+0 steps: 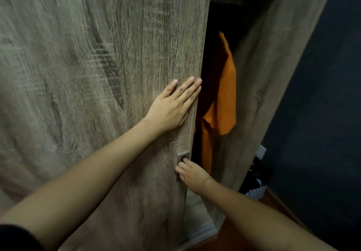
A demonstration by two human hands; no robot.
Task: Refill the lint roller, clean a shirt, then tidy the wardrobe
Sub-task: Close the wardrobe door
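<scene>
A wood-grain sliding wardrobe door (97, 75) fills the left and middle of the view. My left hand (172, 106) lies flat on it near its right edge, fingers straight. Lower down, my right hand (192, 174) has its fingertips curled into the small metal recessed handle (182, 158) at the door's edge. Through the dark gap to the right of the door hangs an orange shirt (220, 104). No lint roller is in view.
The wardrobe's wooden side panel (263, 75) slants down on the right of the gap. Beyond it is a dark wall (322, 114) with a white socket (261, 152). Dark items and a patterned white bag (257, 190) lie on the reddish floor.
</scene>
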